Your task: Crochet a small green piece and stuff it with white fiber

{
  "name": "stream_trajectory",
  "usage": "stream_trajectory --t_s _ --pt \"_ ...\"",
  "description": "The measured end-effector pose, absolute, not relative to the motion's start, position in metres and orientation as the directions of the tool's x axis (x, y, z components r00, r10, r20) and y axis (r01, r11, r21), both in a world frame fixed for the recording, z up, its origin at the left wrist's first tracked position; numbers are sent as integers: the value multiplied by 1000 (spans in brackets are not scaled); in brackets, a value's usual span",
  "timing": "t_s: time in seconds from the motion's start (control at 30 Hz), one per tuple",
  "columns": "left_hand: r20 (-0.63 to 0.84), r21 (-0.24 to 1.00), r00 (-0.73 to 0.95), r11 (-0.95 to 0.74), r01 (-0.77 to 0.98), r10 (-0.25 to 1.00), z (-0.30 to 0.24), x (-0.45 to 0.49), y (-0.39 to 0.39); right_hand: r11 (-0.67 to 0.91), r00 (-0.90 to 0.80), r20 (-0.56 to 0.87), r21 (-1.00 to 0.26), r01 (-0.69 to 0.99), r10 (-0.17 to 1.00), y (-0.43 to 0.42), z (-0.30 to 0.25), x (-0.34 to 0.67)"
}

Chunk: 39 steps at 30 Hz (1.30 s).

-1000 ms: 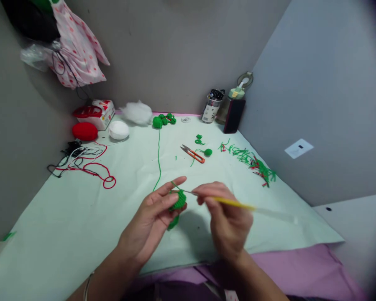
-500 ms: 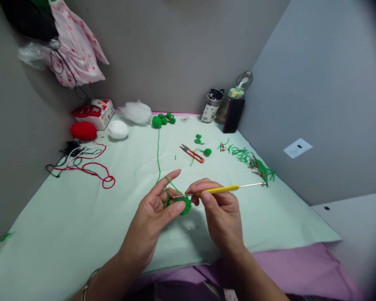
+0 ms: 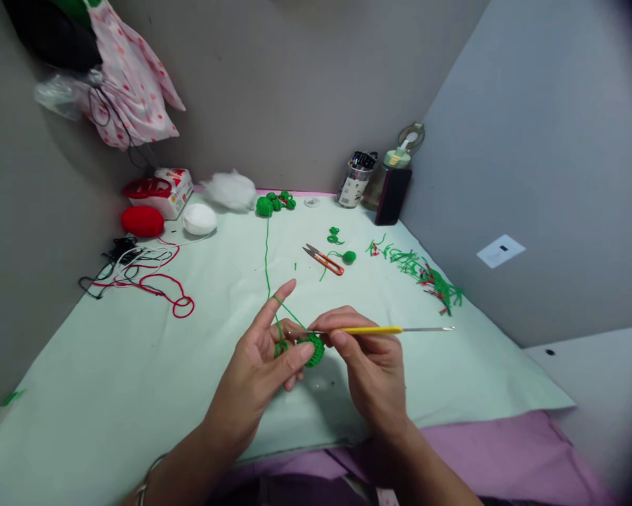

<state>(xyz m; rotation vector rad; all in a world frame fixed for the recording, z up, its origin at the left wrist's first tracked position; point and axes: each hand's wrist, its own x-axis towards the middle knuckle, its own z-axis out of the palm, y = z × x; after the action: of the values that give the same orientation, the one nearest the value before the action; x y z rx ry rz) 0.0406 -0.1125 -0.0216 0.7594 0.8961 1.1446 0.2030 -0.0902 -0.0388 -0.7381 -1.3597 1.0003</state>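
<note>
My left hand (image 3: 260,365) pinches a small green crochet piece (image 3: 312,349) between thumb and fingers, index finger raised with the green yarn strand (image 3: 267,260) looped over it. The strand runs up the table to a green yarn ball (image 3: 264,206). My right hand (image 3: 371,365) grips a yellow-handled crochet hook (image 3: 371,329), held level, its metal tip in the green piece and its tail pointing right.
On the pale green cloth (image 3: 136,351) lie orange snips (image 3: 323,259), small green crochet bits (image 3: 342,246), green yarn scraps (image 3: 426,275), red cord (image 3: 157,284), red yarn (image 3: 142,221), a white ball (image 3: 200,218) and stuffing (image 3: 230,188). A pen cup (image 3: 353,184) and bottle (image 3: 394,184) stand at the back corner.
The hook swung from pointing down-right to level, and its tip went back into the green piece. My left index finger lifted higher with the yarn over it. Both hands stay mid-table.
</note>
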Motion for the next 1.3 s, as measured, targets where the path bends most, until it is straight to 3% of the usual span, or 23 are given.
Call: stream_trajectory --t_s 0.13,0.33,0.43,0.73,0.93,1.3 --pt "-188 871 127 225 -436 974 -24 43 -112 348 -43 363 -916 -199 931 -92 -41 203" --pt "-209 852 143 252 -459 967 -26 45 -111 468 -29 472 -880 -84 881 -94 -33 199" --pt "-228 819 176 286 -498 958 -25 45 -111 456 -19 458 -888 -60 889 -93 -33 200" --pt "-266 774 179 320 -546 947 -23 42 -108 399 59 396 -888 -228 916 -94 -36 211" --pt "-260 780 176 314 -542 950 -25 42 -109 405 -23 420 -886 -225 907 -97 -35 209" --pt "-251 793 166 301 -529 954 -20 41 -109 437 10 442 -884 -166 897 -95 -32 207"
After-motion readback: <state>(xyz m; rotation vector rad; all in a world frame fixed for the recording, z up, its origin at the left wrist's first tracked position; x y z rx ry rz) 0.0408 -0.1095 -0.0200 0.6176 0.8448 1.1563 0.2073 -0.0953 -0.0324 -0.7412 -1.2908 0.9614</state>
